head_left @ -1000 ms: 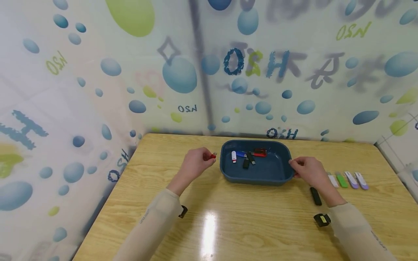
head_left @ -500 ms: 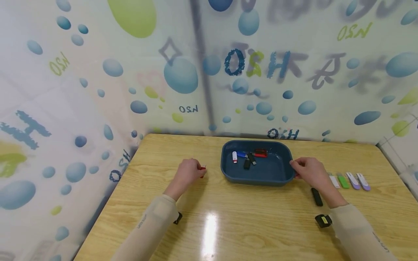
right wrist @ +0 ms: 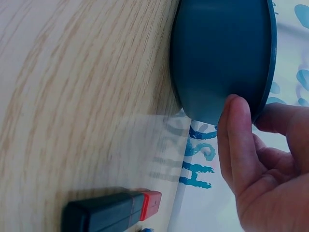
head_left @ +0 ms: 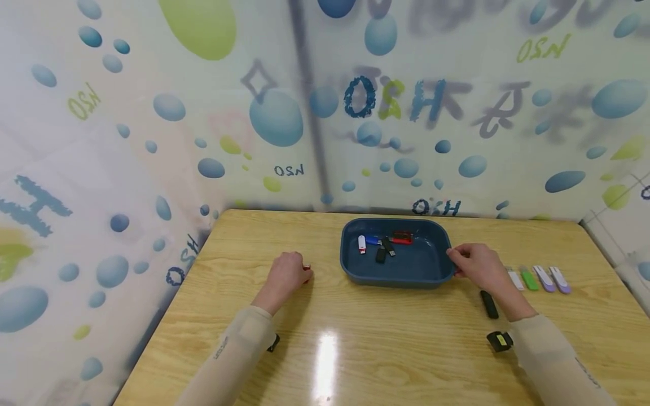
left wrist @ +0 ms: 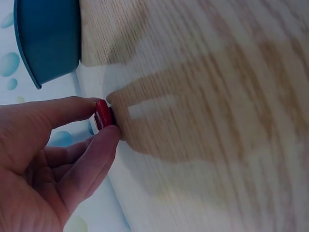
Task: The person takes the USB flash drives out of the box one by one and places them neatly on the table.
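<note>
My left hand pinches a red USB flash drive between thumb and forefinger, low over the wooden table left of a dark blue bin. Whether the drive touches the wood I cannot tell. My right hand holds the right rim of the bin, thumb on one side and fingers against its outer wall. Inside the bin lie several flash drives: a white and red one, a blue one, a red one and two black ones.
Right of the bin, a row of flash drives holds a white one, a green one and two white and purple ones. A black stick lies below my right wrist. A patterned wall covering rises behind the table.
My left hand has moved left and nearer to me, away from the bin, with the red flash drive in its fingers. The right hand keeps its hold on the bin's rim.
</note>
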Available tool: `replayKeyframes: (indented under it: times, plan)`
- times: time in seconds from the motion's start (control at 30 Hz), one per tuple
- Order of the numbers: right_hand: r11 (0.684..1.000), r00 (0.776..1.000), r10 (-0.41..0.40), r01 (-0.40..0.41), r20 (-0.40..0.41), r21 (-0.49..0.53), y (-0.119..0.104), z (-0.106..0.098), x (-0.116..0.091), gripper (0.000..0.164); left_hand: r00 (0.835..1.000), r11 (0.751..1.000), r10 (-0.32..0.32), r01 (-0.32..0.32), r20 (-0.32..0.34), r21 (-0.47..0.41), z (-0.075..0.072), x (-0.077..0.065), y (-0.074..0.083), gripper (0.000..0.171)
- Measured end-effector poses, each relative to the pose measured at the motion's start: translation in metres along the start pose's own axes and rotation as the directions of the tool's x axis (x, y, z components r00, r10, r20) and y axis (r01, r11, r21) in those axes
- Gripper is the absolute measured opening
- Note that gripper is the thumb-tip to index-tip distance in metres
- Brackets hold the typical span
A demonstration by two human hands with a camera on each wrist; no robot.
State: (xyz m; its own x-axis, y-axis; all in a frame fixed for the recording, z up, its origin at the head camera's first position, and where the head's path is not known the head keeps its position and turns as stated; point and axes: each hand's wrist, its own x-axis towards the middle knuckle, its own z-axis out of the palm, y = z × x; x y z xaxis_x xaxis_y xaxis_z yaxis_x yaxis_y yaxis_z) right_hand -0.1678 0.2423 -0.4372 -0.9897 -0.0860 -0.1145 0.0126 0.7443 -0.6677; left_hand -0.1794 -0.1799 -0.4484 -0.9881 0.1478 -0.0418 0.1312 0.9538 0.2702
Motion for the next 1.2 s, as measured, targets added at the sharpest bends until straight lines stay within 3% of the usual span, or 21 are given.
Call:
replayKeyframes:
  times: [0.43,0.57,0.67,0.77,0.97,1.2]
  plan:
    - [1.000,1.000,-0.002,0.002,0.006,0.009,-0.001,-0.001,-0.001,0.047,0.999,0.999,-0.028,0.027,0.033,0.030,-0.006,0.001,0.004,0.055]
    - [1.000,1.000,-0.005,0.004,0.009,0.012,-0.001,-0.001,-0.001,0.046,1.000,1.000,-0.006,0.006,-0.016,0.023,-0.015,0.003,0.007,0.061]
    - [1.000,1.000,-0.006,0.006,0.013,0.013,0.000,-0.001,-0.001,0.047,0.996,1.000,0.013,-0.014,-0.087,-0.013,-0.023,0.006,0.013,0.047]
    - [1.000,1.000,-0.001,0.001,0.015,0.012,0.000,-0.001,-0.001,0.047,0.988,0.998,0.041,-0.049,-0.150,-0.050,-0.031,0.011,0.024,0.032]
    - [1.000,1.000,0.008,-0.008,0.011,0.020,0.002,0.000,-0.001,0.048,0.966,0.980,0.118,-0.150,-0.229,-0.129,-0.042,0.018,0.055,0.030]
    - [1.000,1.000,0.016,-0.016,0.011,0.021,0.001,-0.001,-0.001,0.049,0.965,0.958,0.170,-0.209,-0.198,-0.194,-0.039,0.026,0.089,0.029]
